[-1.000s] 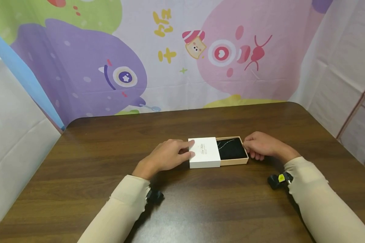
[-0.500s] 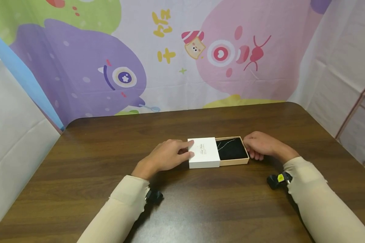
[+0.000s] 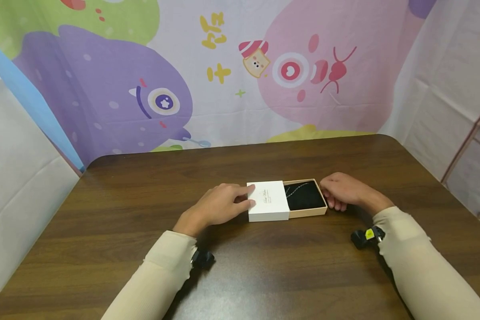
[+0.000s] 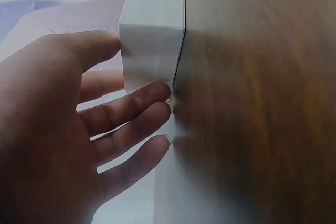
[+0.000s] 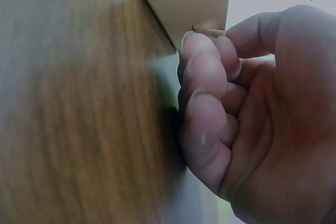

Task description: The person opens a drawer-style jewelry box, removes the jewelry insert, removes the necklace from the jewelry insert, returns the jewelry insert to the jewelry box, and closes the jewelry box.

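Observation:
In the head view a white lettered box sleeve (image 3: 267, 203) lies mid-table, its beige drawer (image 3: 309, 213) partly out to the right. A black pad (image 3: 306, 200) fills the drawer, with a thin silver chain (image 3: 298, 189) across it. My left hand (image 3: 220, 204) touches the sleeve's left end with thumb and forefinger at its top edge. The other fingers (image 4: 142, 100) extend down that end, loosely straight. At the drawer's right end my right hand (image 3: 344, 191) pinches a small brown pull tab (image 5: 207, 29); its remaining fingers (image 5: 205, 114) curl in close above the table.
The dark wood table (image 3: 240, 266) runs back to a cartoon-printed curtain (image 3: 224, 102). White cloth panels (image 3: 16, 186) hang on both sides. Small black cameras (image 3: 202, 259) are strapped at both wrists, below the sleeve cuffs.
The drawer has shifted very slightly outward from the sleeve since the first frame. Both hands keep practically the same place and pose.

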A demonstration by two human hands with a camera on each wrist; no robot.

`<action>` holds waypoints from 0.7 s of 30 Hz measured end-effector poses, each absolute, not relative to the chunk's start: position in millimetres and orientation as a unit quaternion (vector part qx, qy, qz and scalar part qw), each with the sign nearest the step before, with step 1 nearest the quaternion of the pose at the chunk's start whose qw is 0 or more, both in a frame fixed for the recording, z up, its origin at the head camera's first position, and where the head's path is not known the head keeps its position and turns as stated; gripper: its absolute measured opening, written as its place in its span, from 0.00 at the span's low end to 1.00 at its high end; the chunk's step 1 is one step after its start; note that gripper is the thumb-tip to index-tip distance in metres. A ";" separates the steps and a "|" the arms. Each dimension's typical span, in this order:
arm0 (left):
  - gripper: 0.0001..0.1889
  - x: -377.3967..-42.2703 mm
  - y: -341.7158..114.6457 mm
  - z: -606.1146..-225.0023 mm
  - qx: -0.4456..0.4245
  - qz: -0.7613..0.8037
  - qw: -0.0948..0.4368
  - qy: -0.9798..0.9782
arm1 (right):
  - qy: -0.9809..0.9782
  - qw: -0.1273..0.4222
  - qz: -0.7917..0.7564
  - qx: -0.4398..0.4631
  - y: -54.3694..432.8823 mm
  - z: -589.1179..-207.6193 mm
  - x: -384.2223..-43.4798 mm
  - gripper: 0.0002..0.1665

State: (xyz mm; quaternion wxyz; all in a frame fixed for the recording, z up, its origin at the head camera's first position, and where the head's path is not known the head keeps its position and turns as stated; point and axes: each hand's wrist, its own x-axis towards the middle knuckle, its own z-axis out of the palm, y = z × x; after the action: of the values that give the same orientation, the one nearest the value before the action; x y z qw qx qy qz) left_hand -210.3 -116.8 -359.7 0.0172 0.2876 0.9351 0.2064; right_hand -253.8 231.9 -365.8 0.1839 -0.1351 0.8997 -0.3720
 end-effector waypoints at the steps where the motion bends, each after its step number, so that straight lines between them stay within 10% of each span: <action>1: 0.27 -210.3 -116.7 -359.8 0.289 0.206 0.016 0.935 | 0.900 0.182 -0.372 -0.135 232.1 -365.8 -253.9 0.16; 21: 0.27 -209.8 -116.4 -359.5 0.285 0.209 0.023 0.935 | 0.899 0.172 -0.383 -0.128 232.1 -366.9 -253.9 0.15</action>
State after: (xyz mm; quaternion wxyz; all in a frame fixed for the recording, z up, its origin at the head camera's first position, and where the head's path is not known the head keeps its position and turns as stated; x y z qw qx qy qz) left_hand -209.8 -116.4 -359.5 0.0232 0.2854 0.9350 0.2091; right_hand -253.9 232.1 -366.9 0.1722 -0.1280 0.8987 -0.3826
